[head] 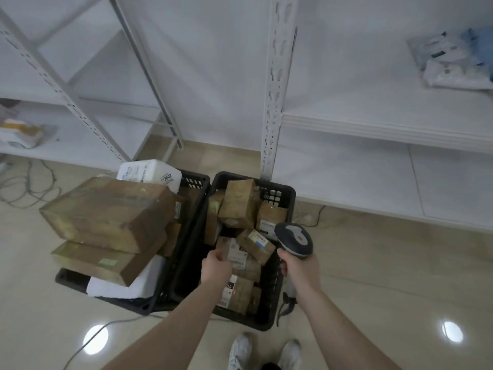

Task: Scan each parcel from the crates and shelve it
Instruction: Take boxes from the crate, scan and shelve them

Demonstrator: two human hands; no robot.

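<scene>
Reaching into the right crate (289, 194) at 6 o'clock, we find the left hand (215, 268) with fingers curled onto a small brown parcel (232, 251) lying near the middle of the load. We judge the step in hand to be picking a parcel for scanning; whether the grip has fully closed we cannot tell, since the fingertips are hidden behind the knuckles.

Our right hand (300, 268) is wrapped round the handle of the scanner (294, 239), its head raised and facing toward 11 o'clock, over the crate's right rim. Both forearms stretch forward and down from the bottom of the view.

We judge the next move calls for lifting the parcel free, turning its label toward the scanner, then carrying it to the shelf (386, 124) at 2 o'clock.

Standing at 9 o'clock, the left crate (197, 180) holds larger boxes (106, 212), untouched.
</scene>
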